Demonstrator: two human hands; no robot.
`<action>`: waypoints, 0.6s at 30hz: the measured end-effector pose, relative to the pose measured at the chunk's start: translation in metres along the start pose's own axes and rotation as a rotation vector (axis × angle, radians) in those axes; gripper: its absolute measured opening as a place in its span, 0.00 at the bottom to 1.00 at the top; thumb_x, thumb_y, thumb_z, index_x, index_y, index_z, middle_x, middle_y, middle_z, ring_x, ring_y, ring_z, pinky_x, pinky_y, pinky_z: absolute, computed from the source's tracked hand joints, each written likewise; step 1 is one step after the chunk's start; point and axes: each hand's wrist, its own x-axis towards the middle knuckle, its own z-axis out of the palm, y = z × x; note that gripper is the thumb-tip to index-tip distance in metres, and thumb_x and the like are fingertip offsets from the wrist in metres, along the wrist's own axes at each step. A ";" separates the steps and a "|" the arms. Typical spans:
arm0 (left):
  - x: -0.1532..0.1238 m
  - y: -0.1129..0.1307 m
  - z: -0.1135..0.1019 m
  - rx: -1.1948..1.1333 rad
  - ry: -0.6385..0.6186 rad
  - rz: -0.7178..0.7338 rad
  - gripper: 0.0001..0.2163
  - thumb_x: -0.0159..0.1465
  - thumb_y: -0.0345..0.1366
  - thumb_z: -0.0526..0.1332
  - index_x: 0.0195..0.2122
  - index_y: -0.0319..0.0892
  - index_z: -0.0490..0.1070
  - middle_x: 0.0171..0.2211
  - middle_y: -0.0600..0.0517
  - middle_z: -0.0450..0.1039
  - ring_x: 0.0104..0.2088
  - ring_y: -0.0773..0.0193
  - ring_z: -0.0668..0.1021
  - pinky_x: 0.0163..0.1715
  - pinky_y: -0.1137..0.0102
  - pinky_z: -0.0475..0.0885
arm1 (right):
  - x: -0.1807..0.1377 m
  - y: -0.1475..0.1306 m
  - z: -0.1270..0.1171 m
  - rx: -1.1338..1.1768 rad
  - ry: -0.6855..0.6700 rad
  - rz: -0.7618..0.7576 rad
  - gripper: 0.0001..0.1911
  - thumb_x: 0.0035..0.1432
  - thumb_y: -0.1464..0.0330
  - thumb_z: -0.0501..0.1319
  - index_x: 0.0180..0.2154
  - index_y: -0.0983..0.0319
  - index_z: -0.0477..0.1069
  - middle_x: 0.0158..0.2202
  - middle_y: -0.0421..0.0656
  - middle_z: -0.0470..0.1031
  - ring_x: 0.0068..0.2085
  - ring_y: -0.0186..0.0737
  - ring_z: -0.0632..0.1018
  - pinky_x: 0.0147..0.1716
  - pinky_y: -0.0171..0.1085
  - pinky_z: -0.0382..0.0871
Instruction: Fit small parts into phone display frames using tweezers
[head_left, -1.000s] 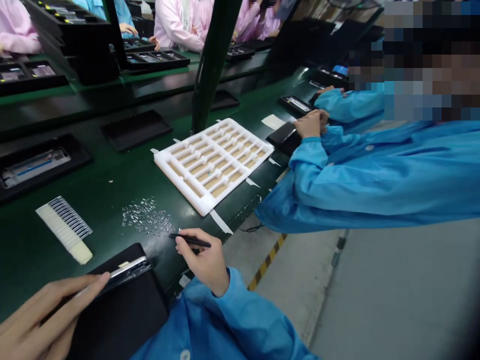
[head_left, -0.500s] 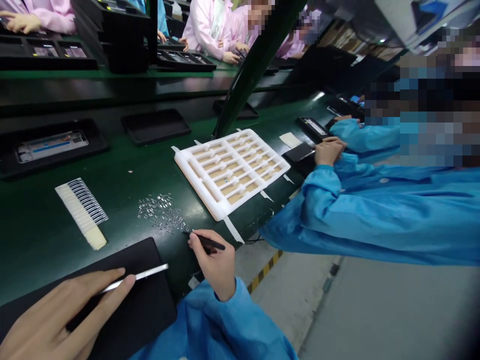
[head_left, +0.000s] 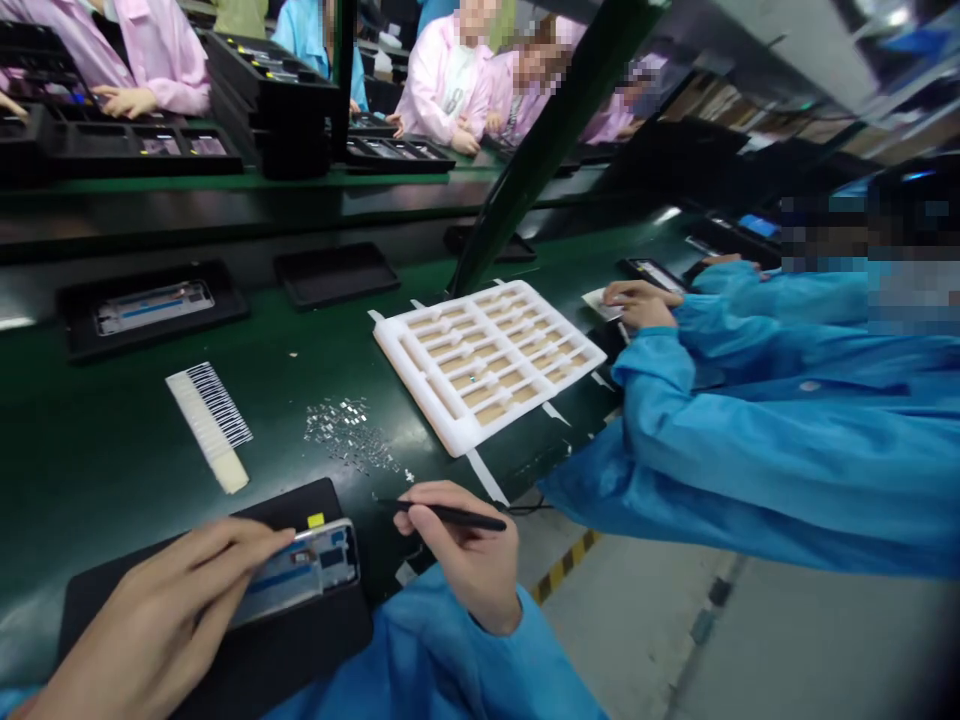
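My left hand [head_left: 172, 590] grips a phone frame [head_left: 341, 555] by its edges over a black pad [head_left: 315, 650]. The frame's inner side faces up, with a blue strip inside and a yellow tab [head_left: 316, 521] at its upper edge. My right hand [head_left: 472, 560] pinches black tweezers [head_left: 465, 516], their tips pointing left toward the frame's near corner. Whether the tips carry a small piece cannot be made out. Just beyond the tweezers, many tiny shiny metal pieces [head_left: 349, 435] lie scattered on the green table [head_left: 270, 395].
A white slotted tray [head_left: 465, 445] is taped down right of the pieces. A card with thin strips [head_left: 202, 420] lies left. Behind are a black tray with a phone frame [head_left: 150, 310] and another black tray [head_left: 337, 275]. A blue-sleeved co-worker [head_left: 720, 400] works at right; a green post [head_left: 555, 140] slants up.
My left hand has tilted the phone frame from edge-on to face-up. My right hand has drawn the tweezers back from the metal pieces. The camera view has shifted.
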 end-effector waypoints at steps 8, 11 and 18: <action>0.029 0.007 -0.001 -0.203 -0.261 -0.288 0.14 0.75 0.42 0.56 0.52 0.56 0.82 0.51 0.55 0.84 0.49 0.60 0.85 0.49 0.69 0.80 | -0.001 -0.011 0.041 -0.086 -0.359 -0.023 0.05 0.61 0.73 0.71 0.37 0.59 0.86 0.35 0.44 0.87 0.35 0.41 0.87 0.36 0.36 0.85; 0.029 0.009 0.000 -0.229 -0.254 -0.295 0.14 0.75 0.42 0.56 0.53 0.54 0.82 0.51 0.53 0.84 0.48 0.59 0.85 0.41 0.71 0.80 | 0.000 -0.003 0.051 -0.118 -0.373 -0.019 0.04 0.61 0.73 0.71 0.37 0.59 0.86 0.35 0.44 0.87 0.35 0.41 0.87 0.36 0.35 0.84; 0.026 0.009 0.003 -0.236 -0.256 -0.318 0.15 0.75 0.43 0.55 0.54 0.53 0.81 0.52 0.53 0.83 0.45 0.61 0.84 0.27 0.74 0.72 | -0.002 0.006 0.053 -0.174 -0.369 0.006 0.03 0.62 0.71 0.70 0.37 0.60 0.85 0.35 0.44 0.86 0.34 0.39 0.87 0.32 0.34 0.82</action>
